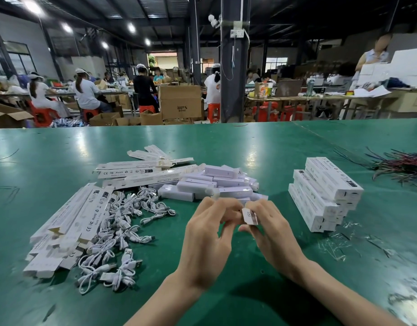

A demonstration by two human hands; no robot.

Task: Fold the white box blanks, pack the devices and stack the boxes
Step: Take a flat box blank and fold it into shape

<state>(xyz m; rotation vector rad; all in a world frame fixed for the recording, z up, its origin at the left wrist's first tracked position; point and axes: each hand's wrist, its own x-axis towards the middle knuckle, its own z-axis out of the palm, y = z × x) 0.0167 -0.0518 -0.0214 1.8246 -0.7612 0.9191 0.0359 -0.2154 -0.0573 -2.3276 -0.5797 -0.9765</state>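
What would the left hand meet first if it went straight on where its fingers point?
Probably the heap of wrapped white devices just beyond the left hand, though the gap between them is unclear.

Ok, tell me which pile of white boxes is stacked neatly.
The right pile: its boxes lie parallel in layers. The middle heap is jumbled; the blanks on the left are unfolded.

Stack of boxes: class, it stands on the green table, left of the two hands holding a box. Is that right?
No. The head view shows the stack on the green table, right of the left hand and right hand holding a box.
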